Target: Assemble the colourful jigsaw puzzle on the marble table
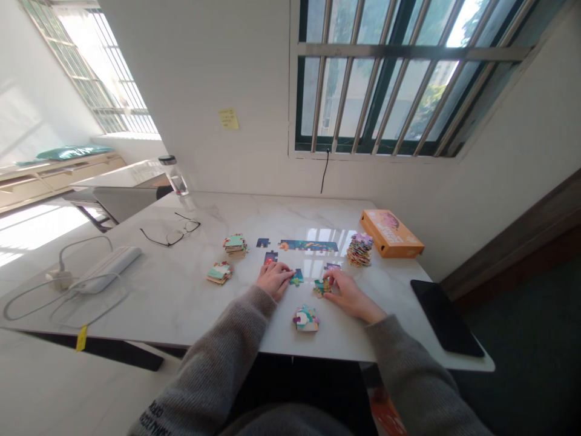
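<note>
My left hand [273, 278] rests on the white marble table [181, 290], fingers curled, its fingertips touching a blue-green puzzle piece [296, 278]. My right hand [345, 290] pinches a colourful puzzle piece [322, 287] against the tabletop. A joined strip of dark blue pieces [308, 245] lies just beyond both hands, with single blue pieces [262, 243] beside it. A small stack of pieces [305, 318] sits near the table edge between my forearms. Other stacks stand at the left [235, 244], lower left [219, 273] and right [360, 249].
An orange puzzle box [391, 232] lies at the far right. A black tablet [446, 317] lies at the right edge. Glasses [171, 234], a white power strip with cables [109, 266] and a water bottle [173, 175] stand to the left. Wall and barred window lie behind.
</note>
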A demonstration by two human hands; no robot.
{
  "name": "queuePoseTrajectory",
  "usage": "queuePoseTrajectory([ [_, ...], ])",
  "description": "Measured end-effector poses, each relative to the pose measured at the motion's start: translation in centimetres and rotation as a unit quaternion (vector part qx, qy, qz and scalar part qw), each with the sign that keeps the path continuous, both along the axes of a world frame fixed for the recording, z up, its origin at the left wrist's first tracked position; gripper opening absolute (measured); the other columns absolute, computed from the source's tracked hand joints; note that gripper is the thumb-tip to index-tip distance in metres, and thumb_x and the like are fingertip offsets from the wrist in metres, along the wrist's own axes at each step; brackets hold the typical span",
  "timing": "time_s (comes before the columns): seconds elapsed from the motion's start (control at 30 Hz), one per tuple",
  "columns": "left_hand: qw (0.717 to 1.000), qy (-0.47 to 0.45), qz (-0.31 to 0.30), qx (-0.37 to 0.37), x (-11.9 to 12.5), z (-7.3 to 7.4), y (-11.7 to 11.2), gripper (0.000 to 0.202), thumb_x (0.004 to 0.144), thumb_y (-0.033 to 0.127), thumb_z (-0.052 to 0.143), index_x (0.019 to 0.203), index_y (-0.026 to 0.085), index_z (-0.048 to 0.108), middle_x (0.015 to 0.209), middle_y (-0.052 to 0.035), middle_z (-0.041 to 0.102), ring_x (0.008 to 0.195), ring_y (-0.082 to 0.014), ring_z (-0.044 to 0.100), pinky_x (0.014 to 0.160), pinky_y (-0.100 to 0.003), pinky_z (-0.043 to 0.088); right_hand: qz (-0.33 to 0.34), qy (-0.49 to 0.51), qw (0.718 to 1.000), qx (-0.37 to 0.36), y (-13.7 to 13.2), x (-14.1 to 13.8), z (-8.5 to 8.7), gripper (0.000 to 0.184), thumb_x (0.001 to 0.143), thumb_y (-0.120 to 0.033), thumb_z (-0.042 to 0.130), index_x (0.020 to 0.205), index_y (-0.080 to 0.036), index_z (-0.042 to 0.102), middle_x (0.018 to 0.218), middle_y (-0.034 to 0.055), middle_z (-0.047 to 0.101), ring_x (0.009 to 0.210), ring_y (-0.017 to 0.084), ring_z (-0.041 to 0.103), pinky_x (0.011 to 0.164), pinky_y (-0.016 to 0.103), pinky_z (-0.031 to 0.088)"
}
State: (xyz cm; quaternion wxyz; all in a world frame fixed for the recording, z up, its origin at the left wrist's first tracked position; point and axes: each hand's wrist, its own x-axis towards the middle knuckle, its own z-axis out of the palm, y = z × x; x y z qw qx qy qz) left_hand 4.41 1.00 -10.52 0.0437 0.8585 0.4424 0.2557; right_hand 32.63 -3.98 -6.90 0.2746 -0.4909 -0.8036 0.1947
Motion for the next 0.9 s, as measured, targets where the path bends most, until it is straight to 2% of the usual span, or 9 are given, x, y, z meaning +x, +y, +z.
queuePoseTrajectory([
  [0.17,1.0,0.002,-0.006,0.01,0.0,0.3,-0.2,0.036,0.089,0.024,0.055,0.12,0.032,0.07,0.112,-0.0069,0.063,0.106,-0.0272,0.048,0.098,-0.05,0.037,0.041,0.015,0.999,-0.007,0.5,-2.7,0.1,0.035,0.08,-0.021,0.073,0.112,-0.021,0.058,0.095,0.0035,0.063,0.088,0.02,0.057,0.08,0.034,0.043],
  [0.3,1.0,0.007,-0.009,0.017,0.1,0.3,-0.3,0.038,0.089,0.025,0.053,0.123,0.033,0.068,0.112,-0.007,0.062,0.104,-0.0267,0.047,0.097,-0.049,0.037,0.049,0.011,0.999,-0.011,1.2,-3.8,0.2,0.036,0.079,-0.023,0.075,0.112,-0.021,0.06,0.091,0.002,0.064,0.085,0.02,0.058,0.08,0.034,0.042],
  [0.5,0.999,0.023,-0.001,0.023,0.3,-0.4,-0.2,0.041,0.088,0.026,0.053,0.126,0.031,0.066,0.114,-0.0084,0.06,0.106,-0.0286,0.046,0.097,-0.051,0.037,0.076,-0.045,0.996,0.022,1.6,-4.3,0.0,0.031,0.082,-0.027,0.075,0.11,-0.021,0.065,0.089,0.0026,0.062,0.085,0.02,0.057,0.081,0.034,0.04],
  [0.63,0.999,0.014,0.002,0.04,0.3,-0.3,-0.3,0.041,0.085,0.028,0.057,0.125,0.029,0.065,0.12,-0.0093,0.057,0.111,-0.0297,0.045,0.098,-0.05,0.038,0.072,-0.059,0.995,0.036,1.6,-4.3,-0.3,0.032,0.083,-0.03,0.076,0.113,-0.022,0.066,0.088,0.0023,0.061,0.084,0.02,0.057,0.08,0.033,0.04],
  [0.9,0.999,0.007,-0.044,0.017,0.1,0.5,-0.9,0.026,0.084,0.026,0.061,0.108,0.029,0.07,0.117,-0.0049,0.063,0.109,-0.0257,0.055,0.104,-0.048,0.034,0.072,-0.058,0.994,0.053,1.3,-4.3,-0.3,0.031,0.086,-0.034,0.072,0.114,-0.022,0.068,0.087,0.003,0.059,0.082,0.02,0.055,0.077,0.033,0.041],
])
